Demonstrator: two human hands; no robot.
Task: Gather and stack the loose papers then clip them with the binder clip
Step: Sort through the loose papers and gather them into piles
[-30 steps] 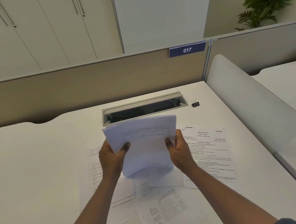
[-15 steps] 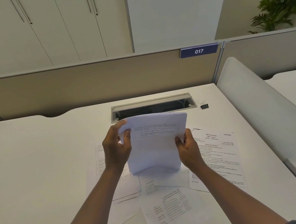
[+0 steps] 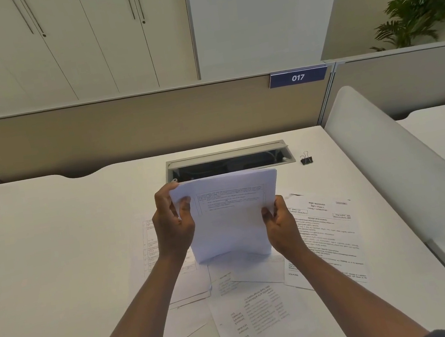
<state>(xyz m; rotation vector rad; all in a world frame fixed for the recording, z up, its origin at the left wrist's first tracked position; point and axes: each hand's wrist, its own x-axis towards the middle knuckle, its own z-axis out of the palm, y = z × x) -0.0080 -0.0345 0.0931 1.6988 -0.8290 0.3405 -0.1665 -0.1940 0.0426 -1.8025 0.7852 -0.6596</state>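
I hold a stack of white printed papers (image 3: 231, 219) upright, its lower edge resting on sheets that lie on the white desk (image 3: 56, 267). My left hand (image 3: 172, 225) grips the stack's upper left corner, fingers curled over the top edge. My right hand (image 3: 281, 226) holds its right edge lower down. Several loose printed sheets lie flat below: one to the right (image 3: 331, 235), one near me (image 3: 257, 323), others at the left (image 3: 153, 255). A small black binder clip (image 3: 306, 158) stands on the desk at the far right, apart from both hands.
An open cable tray slot (image 3: 227, 161) is set into the desk just behind the stack. A beige partition (image 3: 121, 126) with a blue "017" tag closes the back. A white curved divider (image 3: 395, 164) borders the desk's right side.
My left hand has slid up from the stack's left edge to its top left corner. The stack stands a little more upright. The camera view has shifted slightly.
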